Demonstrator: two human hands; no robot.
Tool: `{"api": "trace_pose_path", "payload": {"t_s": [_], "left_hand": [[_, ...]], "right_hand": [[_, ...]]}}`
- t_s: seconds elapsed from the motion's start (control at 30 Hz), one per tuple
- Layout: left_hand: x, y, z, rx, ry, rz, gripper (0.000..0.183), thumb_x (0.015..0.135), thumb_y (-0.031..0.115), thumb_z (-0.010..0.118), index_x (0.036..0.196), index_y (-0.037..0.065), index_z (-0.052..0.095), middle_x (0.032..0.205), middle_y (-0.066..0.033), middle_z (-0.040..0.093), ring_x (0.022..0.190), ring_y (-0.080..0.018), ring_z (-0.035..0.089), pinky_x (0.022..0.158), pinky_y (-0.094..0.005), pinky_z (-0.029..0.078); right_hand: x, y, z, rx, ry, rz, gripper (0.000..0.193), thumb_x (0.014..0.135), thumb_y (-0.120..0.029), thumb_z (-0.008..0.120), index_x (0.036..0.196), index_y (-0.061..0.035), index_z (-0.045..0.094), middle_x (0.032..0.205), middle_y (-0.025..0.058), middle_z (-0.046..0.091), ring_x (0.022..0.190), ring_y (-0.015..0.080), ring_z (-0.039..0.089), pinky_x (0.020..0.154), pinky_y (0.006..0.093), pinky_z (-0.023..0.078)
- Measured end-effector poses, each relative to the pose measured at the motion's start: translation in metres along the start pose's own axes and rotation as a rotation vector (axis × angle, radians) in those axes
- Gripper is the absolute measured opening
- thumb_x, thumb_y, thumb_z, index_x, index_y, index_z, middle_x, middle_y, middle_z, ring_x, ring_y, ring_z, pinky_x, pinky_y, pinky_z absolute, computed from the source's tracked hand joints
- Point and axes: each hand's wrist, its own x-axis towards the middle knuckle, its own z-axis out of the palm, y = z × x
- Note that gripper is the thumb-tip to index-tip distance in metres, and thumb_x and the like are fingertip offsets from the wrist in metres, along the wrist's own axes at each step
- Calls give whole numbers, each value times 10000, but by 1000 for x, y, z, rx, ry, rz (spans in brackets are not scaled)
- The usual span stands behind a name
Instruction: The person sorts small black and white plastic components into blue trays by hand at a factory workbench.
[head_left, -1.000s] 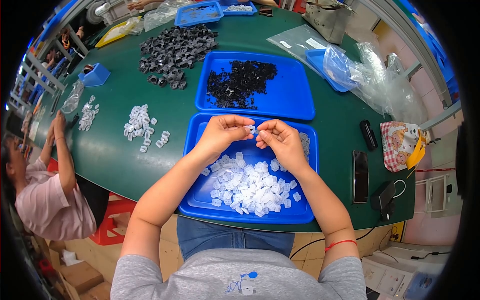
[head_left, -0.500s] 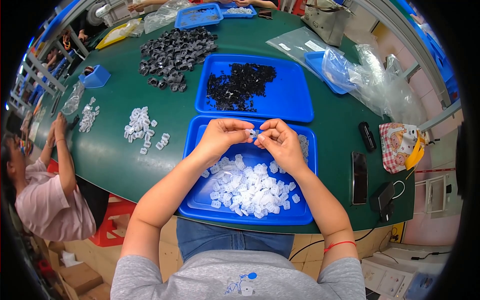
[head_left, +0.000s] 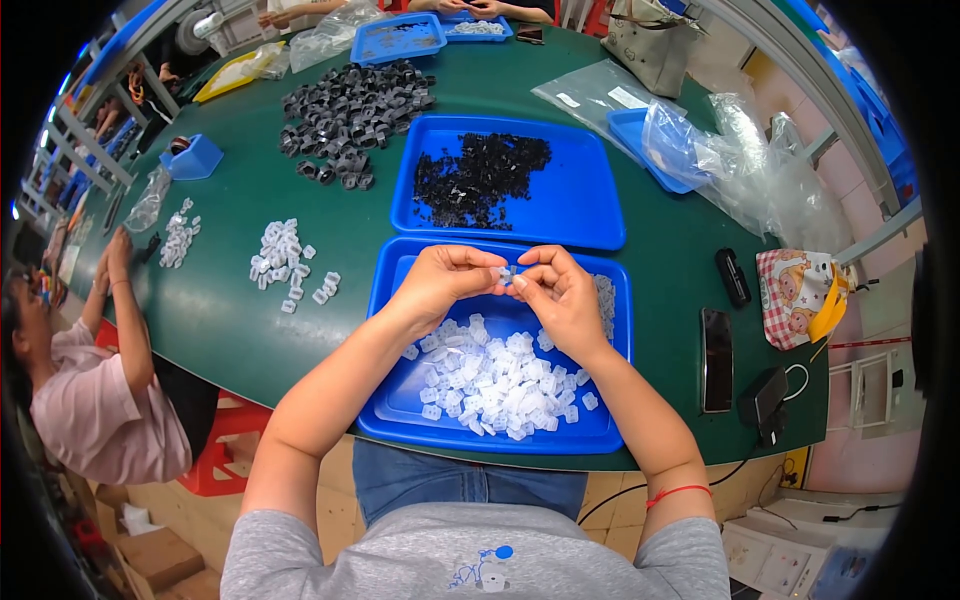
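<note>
Above the far part of the near blue tray (head_left: 400, 425), my left hand (head_left: 447, 284) pinches a small translucent white plastic piece (head_left: 506, 273) between thumb and fingertips. My right hand (head_left: 560, 300) meets it from the other side, thumb and fingers closed on the same piece. Whatever finer detail lies between the fingertips is too small to make out. Below both hands, a heap of similar white plastic pieces (head_left: 500, 380) fills the tray's middle. Small greyish pieces (head_left: 606, 305) lie along its right side, partly behind my right hand.
Beyond stands another blue tray (head_left: 590, 190) with small black parts (head_left: 480, 175). Black ring-shaped parts (head_left: 345, 115) are heaped farther left, and white pieces (head_left: 280, 255) lie nearer. A phone (head_left: 717, 360), pouch (head_left: 795, 295) and plastic bags (head_left: 750, 180) are at right. A co-worker (head_left: 110, 400) sits left.
Both hands stay together at the white piece, with only a small shift of the fingers. The whole view has tilted slightly, so the trays appear a little lower.
</note>
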Motion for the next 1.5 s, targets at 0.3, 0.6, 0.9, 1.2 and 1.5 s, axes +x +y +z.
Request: {"api": "trace_pose_path", "payload": {"t_s": [0.3, 0.6, 0.9, 1.2, 1.5], "left_hand": [[3, -3, 2, 107, -48, 74, 158, 753, 4, 602, 903, -43, 589, 840, -123, 628, 739, -155, 616, 714, -251, 495], [-5, 2, -1, 144, -11, 107, 229, 776, 46, 595, 972, -73, 599, 861, -133, 637, 770, -152, 618, 711, -242, 487], [0, -11, 2, 94, -60, 157, 194, 764, 6, 613, 937, -81, 605, 823, -137, 636, 720, -144, 618, 675, -241, 503], [-5, -4, 7, 93, 6, 203, 180, 741, -12, 617, 901, -93, 593, 789, -138, 630, 686, -147, 619, 635, -245, 512], [-2, -4, 6, 117, 17, 272, 176, 722, 15, 637, 863, -70, 577, 775, -117, 627, 688, -136, 624, 627, -230, 505]], "right_hand": [[-4, -7, 5, -88, 47, -68, 147, 813, -2, 542, 946, 13, 482, 744, 96, 623, 736, 122, 614, 642, 222, 473], [1, -3, 13, -141, 70, -136, 134, 809, 3, 540, 935, 7, 495, 742, 89, 627, 732, 131, 621, 640, 232, 477], [-8, -2, 10, -211, 113, -129, 126, 799, 20, 552, 909, 7, 490, 722, 76, 612, 684, 105, 593, 623, 213, 453], [-5, -8, 12, -257, 136, -145, 125, 796, 4, 570, 903, 6, 503, 726, 70, 613, 678, 100, 590, 626, 215, 459], [0, -14, 6, -74, 47, 124, 82, 820, -61, 573, 816, 20, 575, 735, 86, 627, 618, 97, 583, 541, 202, 468]]}}
